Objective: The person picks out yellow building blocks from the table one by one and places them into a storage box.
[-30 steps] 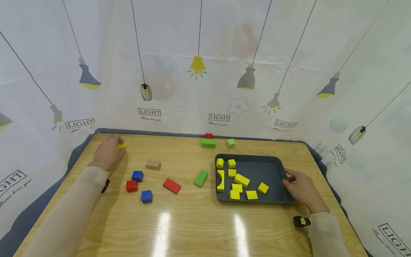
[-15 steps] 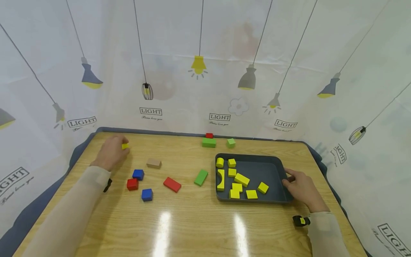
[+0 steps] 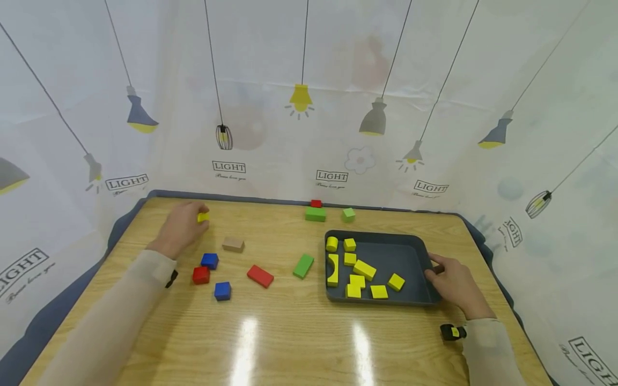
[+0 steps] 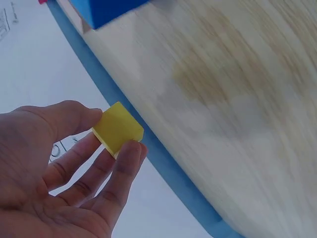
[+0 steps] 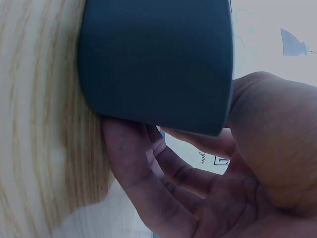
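My left hand (image 3: pixel 183 228) pinches a small yellow block (image 4: pixel 119 128) between thumb and fingertips, over the far left part of the table. In the left wrist view the block is clear of the palm. At the right, my right hand (image 3: pixel 456 281) grips the right edge of a dark grey tray (image 3: pixel 396 252), thumb at the rim and fingers against the outer side, as the right wrist view shows. Several yellow blocks (image 3: pixel 364 269) lie in the tray, mostly towards its left side, among them an arch (image 3: pixel 332 271) and a cylinder (image 3: pixel 331 244).
Left on the wooden table (image 3: pixel 289 332) lie blue blocks (image 3: pixel 222 290), a red cube (image 3: pixel 200 275), a red slab (image 3: pixel 260 276) and a tan block (image 3: pixel 233 244). A green block (image 3: pixel 303 266) lies left of the tray. More green (image 3: pixel 315 214) and red (image 3: pixel 316 203) blocks stand near the back edge.
My left hand has moved to the right with the yellow block. My right hand and the tray stay in place; the head view has shifted slightly.
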Motion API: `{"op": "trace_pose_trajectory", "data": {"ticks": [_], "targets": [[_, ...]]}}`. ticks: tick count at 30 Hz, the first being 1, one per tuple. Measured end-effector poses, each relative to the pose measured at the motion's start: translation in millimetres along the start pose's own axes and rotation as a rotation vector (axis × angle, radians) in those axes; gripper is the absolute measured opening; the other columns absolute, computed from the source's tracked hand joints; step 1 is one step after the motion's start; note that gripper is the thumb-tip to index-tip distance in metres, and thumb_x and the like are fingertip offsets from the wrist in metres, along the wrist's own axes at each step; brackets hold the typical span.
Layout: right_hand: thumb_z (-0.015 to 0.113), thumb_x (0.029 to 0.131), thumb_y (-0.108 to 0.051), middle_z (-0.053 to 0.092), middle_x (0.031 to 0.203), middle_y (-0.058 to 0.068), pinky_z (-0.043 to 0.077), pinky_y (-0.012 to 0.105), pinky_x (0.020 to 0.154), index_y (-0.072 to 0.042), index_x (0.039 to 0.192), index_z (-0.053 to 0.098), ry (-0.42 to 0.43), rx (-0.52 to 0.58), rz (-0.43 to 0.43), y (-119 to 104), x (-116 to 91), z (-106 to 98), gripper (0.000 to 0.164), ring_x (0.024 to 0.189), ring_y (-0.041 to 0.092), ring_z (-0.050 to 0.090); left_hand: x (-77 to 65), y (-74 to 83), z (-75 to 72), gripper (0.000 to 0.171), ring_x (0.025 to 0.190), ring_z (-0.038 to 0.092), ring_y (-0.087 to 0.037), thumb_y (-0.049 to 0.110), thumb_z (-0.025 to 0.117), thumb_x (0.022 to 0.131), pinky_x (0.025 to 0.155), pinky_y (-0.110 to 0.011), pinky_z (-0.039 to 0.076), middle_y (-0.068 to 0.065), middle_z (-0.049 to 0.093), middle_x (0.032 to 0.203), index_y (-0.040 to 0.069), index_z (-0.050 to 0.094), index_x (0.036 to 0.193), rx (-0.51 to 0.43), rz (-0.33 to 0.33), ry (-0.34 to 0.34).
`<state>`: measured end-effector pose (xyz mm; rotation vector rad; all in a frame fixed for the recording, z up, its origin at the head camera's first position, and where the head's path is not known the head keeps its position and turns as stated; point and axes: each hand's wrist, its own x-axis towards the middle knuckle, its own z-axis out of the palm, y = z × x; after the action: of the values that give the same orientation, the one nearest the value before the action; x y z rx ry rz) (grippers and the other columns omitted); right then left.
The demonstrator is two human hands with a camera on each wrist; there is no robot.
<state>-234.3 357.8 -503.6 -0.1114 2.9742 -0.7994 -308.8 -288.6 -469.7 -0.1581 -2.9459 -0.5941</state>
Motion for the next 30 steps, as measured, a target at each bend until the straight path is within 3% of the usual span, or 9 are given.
{"op": "trace_pose_trajectory", "data": {"ticks": [10,30], "targets": [[0.06,0.099,-0.016,0.066,0.112,0.026,0.052,0.036,0.061,0.001,0.148,0.044,-0.006,0.002,0.0,-0.3,-0.2,0.5,0.055,0.08,0.023,0.066,-2.8,26.1,3.9,0.033,0.103,0.056,-0.034,0.01,0.072,0.092,0.09,-0.051,0.051,-0.019,0.059,0.122,0.001,0.062,0.121,-0.017,0.074,0.007],[0.06,0.098,-0.016,0.067,0.11,0.025,0.054,0.039,0.063,0.001,0.147,0.046,0.015,-0.002,-0.029,0.3,-0.1,-1.4,0.054,0.081,0.026,0.067,-9.2,55.8,14.5,0.034,0.096,0.058,-0.03,0.009,0.072,0.092,0.084,-0.046,0.054,-0.016,0.058,0.12,0.003,0.06,0.123,-0.038,0.146,-0.011]]}}
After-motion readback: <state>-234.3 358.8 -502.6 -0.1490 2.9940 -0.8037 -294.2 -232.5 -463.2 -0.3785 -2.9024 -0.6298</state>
